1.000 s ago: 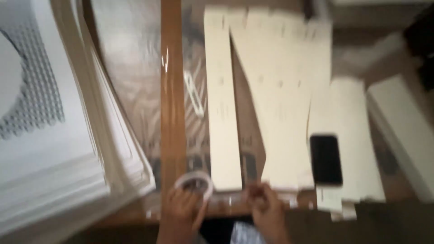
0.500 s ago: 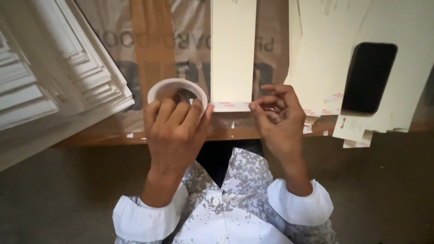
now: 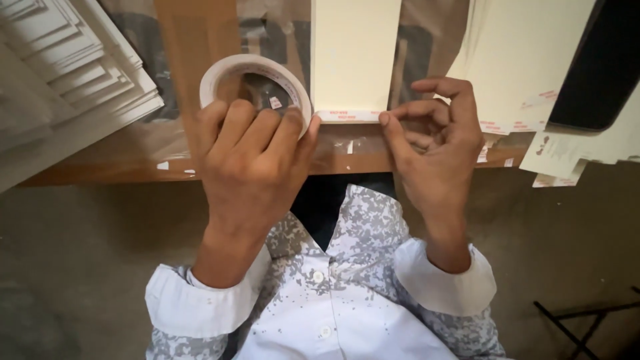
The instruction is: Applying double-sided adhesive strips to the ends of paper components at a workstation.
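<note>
Nearest to me are my own sleeves and wrists, both coming up from below toward the wooden table (image 3: 100, 170) edge. My left hand (image 3: 250, 163) is clenched around the roll of tape (image 3: 257, 83), fingers curled over its near rim, the thumb at the right side of the roll, touching the tape strip (image 3: 347, 116). The roll stands just left of the cream card strip (image 3: 355, 53). My right hand (image 3: 433, 150) is just at the right of this card; its thumb tip presses the right end of the tape strip, the other fingers are bent loosely and hold nothing.

The tape strip lies across the card's near end, its long axis going left to right, between my two hands. The card itself runs away from me. Farther left is a stack of white cards (image 3: 73, 73); farther right, more cream sheets (image 3: 520, 60) and a black phone (image 3: 603, 67).
</note>
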